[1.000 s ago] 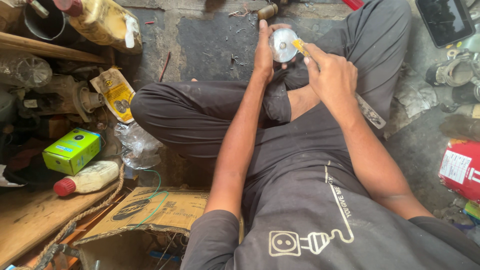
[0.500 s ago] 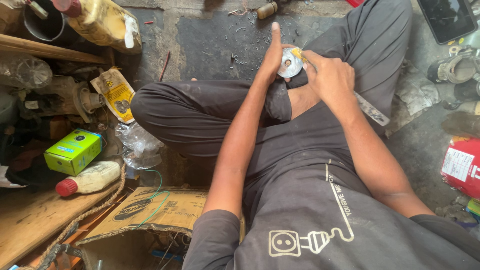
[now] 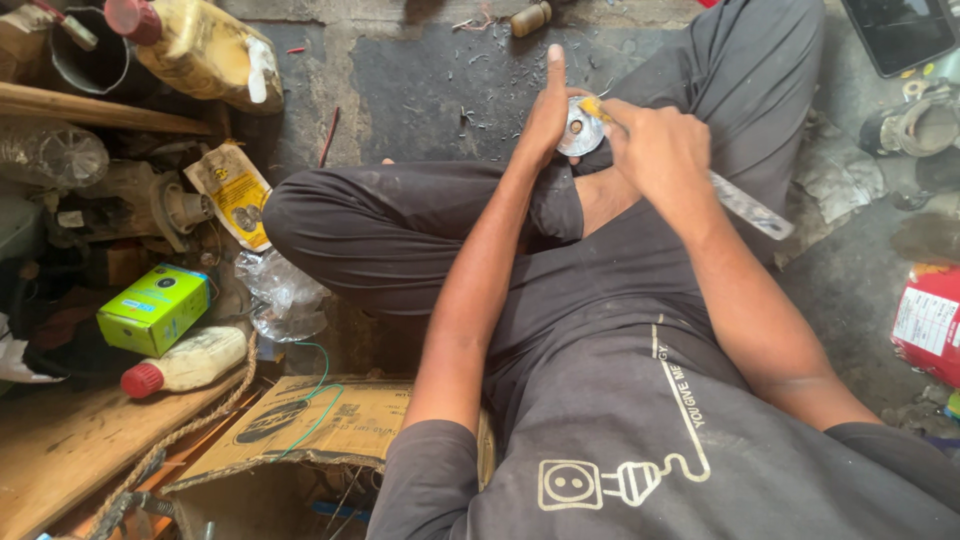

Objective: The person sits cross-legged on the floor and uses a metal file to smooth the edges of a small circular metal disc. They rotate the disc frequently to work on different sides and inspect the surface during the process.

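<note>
I sit cross-legged on a dark floor. My left hand holds a small round silver metal part above my ankle, thumb pointing up. My right hand is closed around a long flat metal tool whose grey blade sticks out past my wrist; its yellowish tip rests against the round part. What the tip does on the part is hidden by my fingers.
Clutter lies at left: a green box, a white bottle with a red cap, a yellow jug, crumpled plastic, a wooden plank and a cardboard box. A red canister stands at right, shoes above it.
Both hands have come slightly down and toward my body with the round part. The right hand has shifted over the part's right side and covers more of it.
</note>
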